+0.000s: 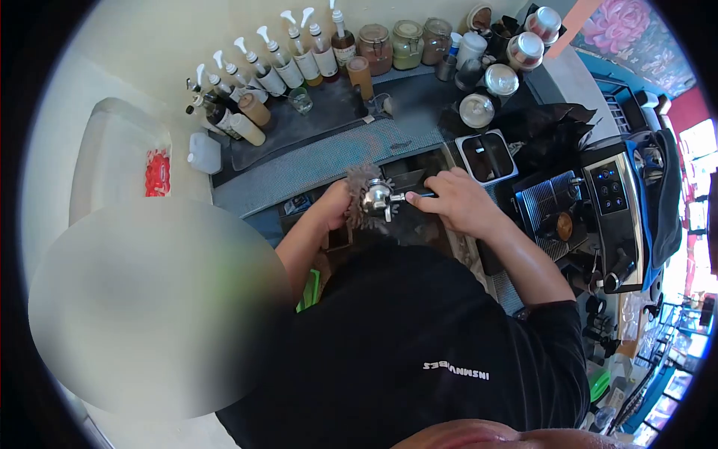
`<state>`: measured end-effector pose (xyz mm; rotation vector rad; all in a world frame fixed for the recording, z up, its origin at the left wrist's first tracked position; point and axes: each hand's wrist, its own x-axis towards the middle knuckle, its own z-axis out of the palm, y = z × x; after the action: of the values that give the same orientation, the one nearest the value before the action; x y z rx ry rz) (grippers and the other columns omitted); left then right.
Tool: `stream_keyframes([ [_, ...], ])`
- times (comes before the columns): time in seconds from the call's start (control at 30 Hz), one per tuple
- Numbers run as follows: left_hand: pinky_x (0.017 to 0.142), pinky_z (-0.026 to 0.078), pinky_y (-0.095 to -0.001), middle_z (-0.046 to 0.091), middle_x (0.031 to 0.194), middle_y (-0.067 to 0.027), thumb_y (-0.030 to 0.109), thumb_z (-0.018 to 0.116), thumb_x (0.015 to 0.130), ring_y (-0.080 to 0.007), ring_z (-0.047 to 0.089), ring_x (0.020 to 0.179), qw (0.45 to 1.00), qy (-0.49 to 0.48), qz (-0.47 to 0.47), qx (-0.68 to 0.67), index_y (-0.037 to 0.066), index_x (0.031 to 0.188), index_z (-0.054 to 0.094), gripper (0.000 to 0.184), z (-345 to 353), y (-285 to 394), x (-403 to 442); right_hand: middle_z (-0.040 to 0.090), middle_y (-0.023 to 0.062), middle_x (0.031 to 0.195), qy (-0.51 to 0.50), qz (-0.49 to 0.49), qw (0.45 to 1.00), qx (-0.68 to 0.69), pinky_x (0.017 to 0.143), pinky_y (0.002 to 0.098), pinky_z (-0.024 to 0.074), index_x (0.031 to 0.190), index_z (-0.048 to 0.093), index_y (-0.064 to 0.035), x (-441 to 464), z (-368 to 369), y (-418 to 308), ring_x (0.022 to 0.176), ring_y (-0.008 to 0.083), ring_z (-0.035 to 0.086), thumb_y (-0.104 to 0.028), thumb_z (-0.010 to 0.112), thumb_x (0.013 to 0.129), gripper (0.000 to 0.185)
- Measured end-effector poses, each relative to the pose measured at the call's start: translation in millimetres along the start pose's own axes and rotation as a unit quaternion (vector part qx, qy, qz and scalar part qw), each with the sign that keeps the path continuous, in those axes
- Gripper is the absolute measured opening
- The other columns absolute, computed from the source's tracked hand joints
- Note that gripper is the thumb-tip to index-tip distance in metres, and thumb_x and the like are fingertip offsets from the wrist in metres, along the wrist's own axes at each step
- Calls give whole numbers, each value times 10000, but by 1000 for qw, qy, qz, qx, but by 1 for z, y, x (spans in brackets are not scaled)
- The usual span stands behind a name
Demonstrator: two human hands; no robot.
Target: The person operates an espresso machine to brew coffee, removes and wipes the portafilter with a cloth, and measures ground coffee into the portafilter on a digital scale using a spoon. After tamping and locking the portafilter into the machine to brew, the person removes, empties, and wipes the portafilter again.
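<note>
My right hand (465, 202) is closed round the handle of a metal portafilter (378, 199), whose round head faces left, in front of my body. Against the far and left side of that head is a grey-brown fluffy cloth (360, 179). My left hand (336, 205) holds this cloth from the left, its fingers partly hidden behind it. Both hands are above the dark open area at the counter's near edge.
Pump bottles (287, 67) line the back wall, with lidded jars (407, 43) to their right. A metal container (487, 157) stands right of my hands, beside an espresso machine (613, 187). A small glass (301, 100) sits on the dark mat.
</note>
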<state>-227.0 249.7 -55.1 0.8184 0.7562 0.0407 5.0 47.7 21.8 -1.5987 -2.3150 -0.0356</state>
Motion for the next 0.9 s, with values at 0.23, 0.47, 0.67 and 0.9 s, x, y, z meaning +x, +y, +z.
stream_keyframes([
  [0.23,967,588,-359,763,1203,-82,532,336,1199,-184,730,1056,988,-78,136,-18,49,1299,698,612,33,5,62,664,95,986,73,175,979,69,809,427,509,1377,684,-163,-26,34,8,905,286,669,-49,745,910,484],
  [0.47,1048,591,-431,735,1322,-152,347,400,1188,-269,733,1177,969,-136,102,-178,-7,1406,641,480,60,2,65,683,113,967,250,430,478,724,579,316,495,1406,553,-94,-43,76,-19,659,180,608,-128,592,1119,292],
  [0.67,1118,427,-524,746,1274,-140,216,652,1013,-381,636,1283,841,-122,413,326,32,1332,692,371,66,20,70,608,105,891,291,367,268,842,507,285,421,1338,510,-170,-50,61,-29,548,161,521,-237,508,1165,185],
  [0.9,1050,341,-529,709,1171,-103,210,798,854,-390,574,1262,501,-33,584,637,86,1198,730,372,74,52,67,621,119,900,293,384,386,786,515,282,441,1344,499,-128,-37,39,-33,533,168,514,-197,526,1158,200],
])
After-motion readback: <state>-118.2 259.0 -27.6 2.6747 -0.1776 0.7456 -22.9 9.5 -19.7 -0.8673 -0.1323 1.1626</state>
